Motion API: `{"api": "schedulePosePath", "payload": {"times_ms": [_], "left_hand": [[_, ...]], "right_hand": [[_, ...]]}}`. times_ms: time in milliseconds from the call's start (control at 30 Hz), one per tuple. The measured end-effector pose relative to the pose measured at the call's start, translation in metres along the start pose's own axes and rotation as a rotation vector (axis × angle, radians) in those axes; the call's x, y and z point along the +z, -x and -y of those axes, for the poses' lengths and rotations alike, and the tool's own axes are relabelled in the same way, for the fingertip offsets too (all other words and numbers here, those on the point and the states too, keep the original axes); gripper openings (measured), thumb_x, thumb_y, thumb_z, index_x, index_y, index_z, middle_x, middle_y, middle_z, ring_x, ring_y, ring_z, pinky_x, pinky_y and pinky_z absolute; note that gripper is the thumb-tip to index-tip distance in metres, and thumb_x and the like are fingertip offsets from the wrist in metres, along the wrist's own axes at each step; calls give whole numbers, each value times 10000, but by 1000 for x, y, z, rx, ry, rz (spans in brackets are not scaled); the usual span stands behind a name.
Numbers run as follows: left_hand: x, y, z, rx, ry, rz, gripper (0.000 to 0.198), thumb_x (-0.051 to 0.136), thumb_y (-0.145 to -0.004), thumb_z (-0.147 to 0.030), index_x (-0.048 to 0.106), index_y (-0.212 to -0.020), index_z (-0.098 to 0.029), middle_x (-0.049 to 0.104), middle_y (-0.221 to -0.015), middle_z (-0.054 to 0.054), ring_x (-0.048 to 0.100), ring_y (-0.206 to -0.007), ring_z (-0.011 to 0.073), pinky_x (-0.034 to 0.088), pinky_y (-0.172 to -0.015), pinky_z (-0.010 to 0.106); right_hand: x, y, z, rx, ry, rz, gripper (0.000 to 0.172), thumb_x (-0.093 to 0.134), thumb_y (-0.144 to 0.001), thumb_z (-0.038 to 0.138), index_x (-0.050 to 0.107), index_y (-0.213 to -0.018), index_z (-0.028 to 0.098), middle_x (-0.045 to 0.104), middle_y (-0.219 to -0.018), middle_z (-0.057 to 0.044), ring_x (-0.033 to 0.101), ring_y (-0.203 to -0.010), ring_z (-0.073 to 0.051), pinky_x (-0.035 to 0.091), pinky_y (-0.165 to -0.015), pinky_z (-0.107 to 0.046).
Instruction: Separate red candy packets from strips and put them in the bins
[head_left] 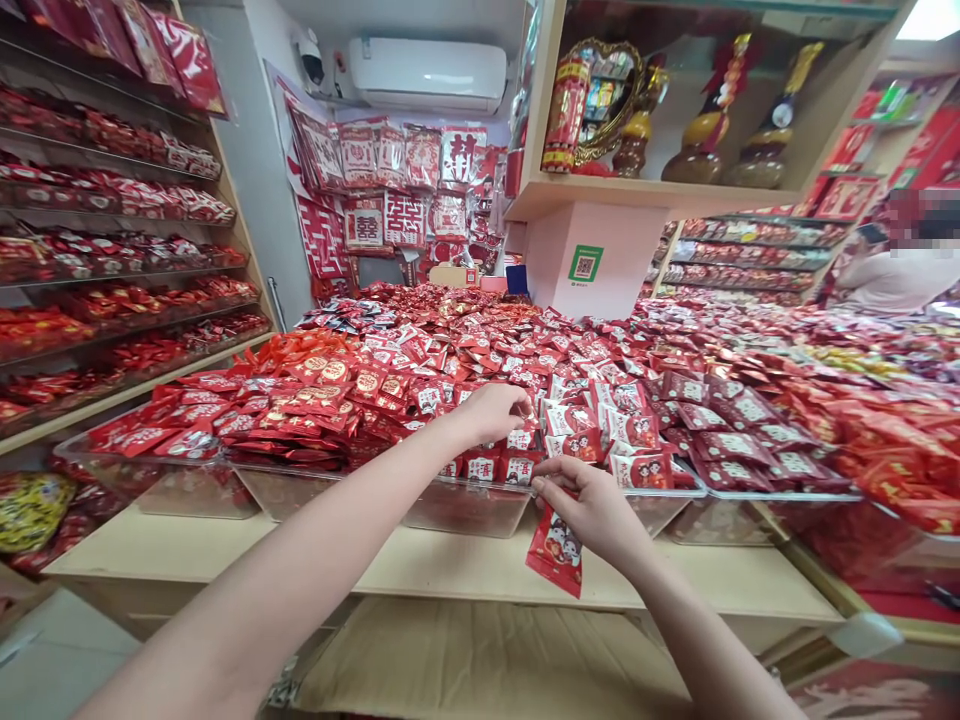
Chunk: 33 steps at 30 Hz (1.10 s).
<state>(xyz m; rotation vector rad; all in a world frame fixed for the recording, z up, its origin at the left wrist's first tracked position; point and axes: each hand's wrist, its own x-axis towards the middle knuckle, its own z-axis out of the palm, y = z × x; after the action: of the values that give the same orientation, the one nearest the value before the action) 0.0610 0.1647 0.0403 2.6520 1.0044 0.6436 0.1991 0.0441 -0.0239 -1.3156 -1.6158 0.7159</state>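
Note:
My left hand (491, 413) reaches over a clear plastic bin (465, 510) of small red-and-white printed packets (484, 468). Its fingers are curled down at the packets, and what lies between them is hidden. At the bin's front rim is my right hand (589, 500), closed on a red packet (556, 550) with cartoon figures printed on it. That packet hangs below the fingers, in front of the bins. Its top end is covered by the hand. Right beside it, white-and-red packets (570, 420) stand in rows in the neighbouring bin.
More bins hold red packets (322, 400) at left and dark red packets (739, 430) at right. A wooden ledge (420, 570) carries the bins, with cardboard (480, 660) below. A display cabinet (600, 195) overhangs the back. Filled shelves (112, 220) line the left. A person (900, 265) is at far right.

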Motion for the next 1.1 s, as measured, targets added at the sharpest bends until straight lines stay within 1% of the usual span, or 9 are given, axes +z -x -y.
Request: {"api": "schedulePosePath", "payload": {"times_ms": [133, 267, 400, 500, 600, 700, 933, 1000, 1100], "left_hand": [[-14, 31, -19, 1, 89, -129, 226, 455, -789, -143, 576, -979, -162, 609, -1018, 59, 551, -927, 156, 428, -810, 279], [-11, 82, -45, -102, 477, -104, 332, 516, -807, -317, 474, -1111, -191, 578, -1002, 53, 566, -807, 133, 465, -705, 258], [10, 109, -53, -223, 1047, 55, 532, 612, -747, -345, 385, -1209, -212, 568, -765, -5, 552, -640, 101, 452, -582, 225], [22, 114, -49, -266, 1220, -13, 514, 590, -771, -314, 394, -1229, -189, 555, -621, -36, 503, -509, 70, 410, -498, 192], [25, 119, -46, -315, 1237, -98, 542, 601, -768, -294, 399, -1259, -183, 641, -776, 30, 583, -664, 110, 458, -613, 220], [24, 126, -48, -366, 1237, -78, 605, 595, -773, -279, 339, -1314, -186, 663, -874, 62, 602, -819, 151, 464, -754, 265], [30, 138, -52, -336, 1000, -44, 603, 500, -836, -295, 215, -1366, -249, 680, -839, 25, 600, -763, 148, 463, -707, 274], [28, 137, -48, -302, 862, -79, 546, 455, -857, -325, 243, -1354, -240, 673, -808, 19, 596, -710, 142, 465, -678, 273], [12, 124, -39, -169, 526, -189, 328, 418, -872, -304, 495, -1177, -210, 659, -921, 42, 594, -813, 151, 452, -757, 283]], "right_hand": [[-8, 3, 13, -54, 45, -81, 197, 522, -790, 353, 564, -867, 177, 641, -672, -41, 601, -648, -194, 459, -615, -303], [-12, -4, 38, -126, -16, -179, 188, 513, -801, 349, 558, -861, 177, 626, -659, -39, 589, -631, -182, 448, -587, -284], [1, -14, 55, -225, -58, -221, 147, 528, -793, 317, 570, -808, 177, 614, -677, -30, 570, -619, -157, 440, -581, -263], [13, -13, 48, -209, -111, -227, 163, 537, -787, 338, 572, -796, 179, 598, -685, -23, 540, -601, -141, 425, -545, -246], [18, -4, 34, -83, -162, -134, 229, 522, -793, 402, 557, -740, 182, 527, -593, 5, 480, -508, -123, 395, -460, -231], [15, 5, 26, -25, -178, -39, 302, 479, -812, 438, 542, -661, 185, 453, -492, 27, 436, -413, -110, 363, -391, -225], [13, 8, 27, 9, -229, 32, 336, 505, -785, 469, 507, -598, 189, 468, -456, 30, 475, -368, -107, 385, -351, -207], [8, 8, 26, 3, -224, -10, 326, 520, -776, 469, 540, -620, 184, 463, -438, 33, 469, -357, -107, 381, -339, -205], [-10, 4, 25, -26, -146, -240, 294, 569, -744, 463, 600, -685, 177, 480, -416, 31, 464, -336, -112, 374, -319, -207]]}}
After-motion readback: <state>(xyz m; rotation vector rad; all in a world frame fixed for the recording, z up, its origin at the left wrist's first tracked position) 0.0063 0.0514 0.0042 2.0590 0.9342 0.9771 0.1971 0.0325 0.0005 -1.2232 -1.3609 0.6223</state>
